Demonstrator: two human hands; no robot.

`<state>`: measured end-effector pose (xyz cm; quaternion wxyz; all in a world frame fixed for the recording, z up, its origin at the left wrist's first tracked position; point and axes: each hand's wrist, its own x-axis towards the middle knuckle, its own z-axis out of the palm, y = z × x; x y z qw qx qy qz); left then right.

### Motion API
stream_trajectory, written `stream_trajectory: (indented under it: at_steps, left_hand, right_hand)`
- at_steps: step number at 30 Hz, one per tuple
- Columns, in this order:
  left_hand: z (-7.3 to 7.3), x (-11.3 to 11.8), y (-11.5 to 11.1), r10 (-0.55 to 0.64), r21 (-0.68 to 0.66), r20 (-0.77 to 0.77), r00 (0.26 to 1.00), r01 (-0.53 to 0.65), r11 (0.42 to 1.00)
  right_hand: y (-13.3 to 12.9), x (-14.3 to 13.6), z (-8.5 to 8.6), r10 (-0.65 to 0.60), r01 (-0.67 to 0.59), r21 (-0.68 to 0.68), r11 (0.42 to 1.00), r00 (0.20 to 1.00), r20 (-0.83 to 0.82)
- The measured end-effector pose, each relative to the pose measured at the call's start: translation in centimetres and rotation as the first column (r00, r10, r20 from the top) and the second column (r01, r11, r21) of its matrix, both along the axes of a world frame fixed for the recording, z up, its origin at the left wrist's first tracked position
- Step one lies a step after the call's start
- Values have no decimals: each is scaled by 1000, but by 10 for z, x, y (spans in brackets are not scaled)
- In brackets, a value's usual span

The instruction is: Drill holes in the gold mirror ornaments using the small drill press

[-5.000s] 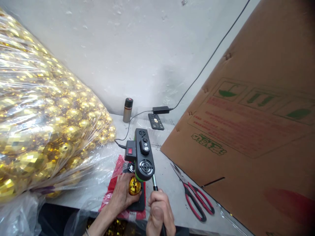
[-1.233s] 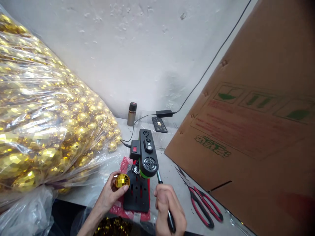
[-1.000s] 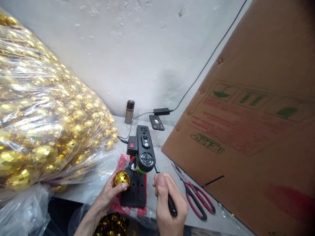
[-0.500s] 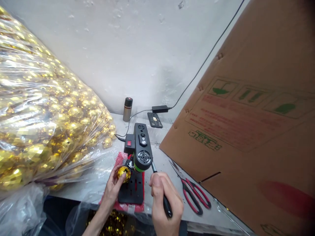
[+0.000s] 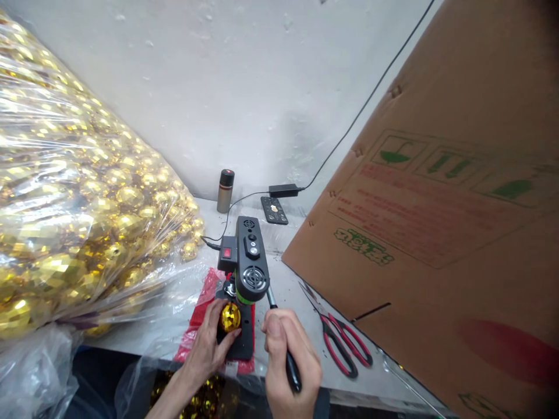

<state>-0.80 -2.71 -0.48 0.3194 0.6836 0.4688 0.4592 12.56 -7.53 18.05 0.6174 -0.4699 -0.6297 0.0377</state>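
A small black bench machine (image 5: 252, 256) with round vents and a red switch stands on red plastic. My left hand (image 5: 212, 340) has thumb and fingers around a gold faceted ball (image 5: 230, 317), low over the machine's black base plate (image 5: 241, 348), just below its head. At the machine's right side, my right hand (image 5: 290, 355) is closed around the black handle (image 5: 293, 372) of its lever. The underside of the machine's head is hidden.
A big clear bag of gold balls (image 5: 87, 221) fills the left. Red-handled scissors (image 5: 343, 343) lie to the right, beside a large cardboard box (image 5: 428, 233). Behind stand a bottle (image 5: 225, 191), a phone (image 5: 275, 210) and a power adapter (image 5: 283, 190).
My left hand has moved the gold ball right and slightly down, from the machine's left side to over the base plate. My right hand stays on the lever.
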Motion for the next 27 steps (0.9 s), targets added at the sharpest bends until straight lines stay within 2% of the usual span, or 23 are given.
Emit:
stream_trajectory:
  at_steps: [4, 8, 12, 19, 27]
  left_hand:
    - [-5, -5, 0, -113, 50, -61, 992, 116, 992]
    - [0, -9, 2, -187, 34, -77, 979, 190, 981]
    - [8, -9, 2, -160, -30, -87, 983, 158, 987]
    - [21, 4, 12, -112, -53, -163, 980, 105, 993]
    - [26, -2, 19, -214, -158, -229, 949, 181, 971]
  right_hand:
    - [-1, 0, -2, 7, -7, -10, 1000, 1000, 2]
    - [0, 0, 0, 9, -9, 12, 1000, 1000, 7]
    - [-1, 0, -2, 8, -8, 10, 1000, 1000, 9]
    - [-3, -1, -9, 1, -2, -27, 1000, 999, -36]
    - [-6, -15, -11, -41, 34, -44, 998, 983, -179]
